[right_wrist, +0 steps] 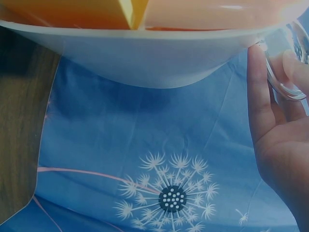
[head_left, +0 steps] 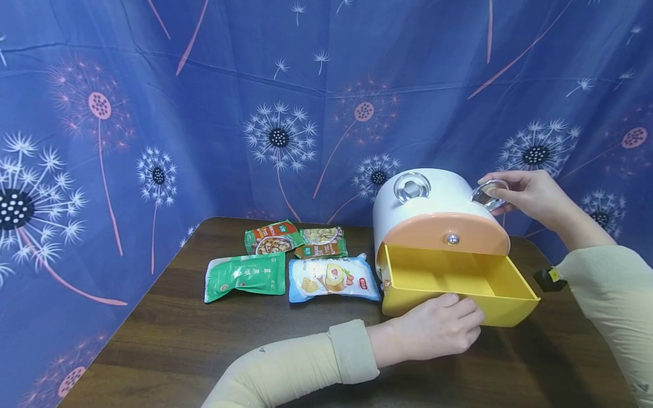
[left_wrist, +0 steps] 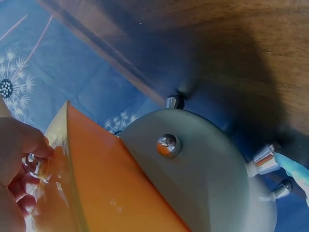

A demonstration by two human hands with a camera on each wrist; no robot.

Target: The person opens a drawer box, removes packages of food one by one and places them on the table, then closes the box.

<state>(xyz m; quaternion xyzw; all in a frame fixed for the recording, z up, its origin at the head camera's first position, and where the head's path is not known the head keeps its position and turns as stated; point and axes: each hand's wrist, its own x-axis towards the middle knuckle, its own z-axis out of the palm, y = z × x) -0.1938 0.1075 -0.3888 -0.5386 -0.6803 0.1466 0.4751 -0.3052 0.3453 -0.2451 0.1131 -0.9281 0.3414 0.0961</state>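
Observation:
A white rounded storage box [head_left: 454, 187] with a peach front panel [head_left: 428, 235] stands at the right of the table. Its lower yellow drawer [head_left: 502, 309] is pulled out, and no contents show inside it. My left hand [head_left: 441, 328] is at the drawer's front, with its fingers curled round a shiny knob [left_wrist: 33, 165] in the left wrist view. Up at the box's right top, my right hand [head_left: 538, 195] pinches a clear, shiny ring-shaped handle [head_left: 490, 194] between thumb and fingers. A matching ring [head_left: 412, 187] sits on the left top. Another round knob [head_left: 452, 238] is on the peach panel.
Left of the box lie a blue-and-white packet [head_left: 334, 279], a green packet [head_left: 247, 276], a red-and-green packet [head_left: 275, 237] and a green-and-brown packet [head_left: 321, 243]. A blue dandelion-patterned cloth [head_left: 214, 141] hangs behind the wooden table [head_left: 168, 334].

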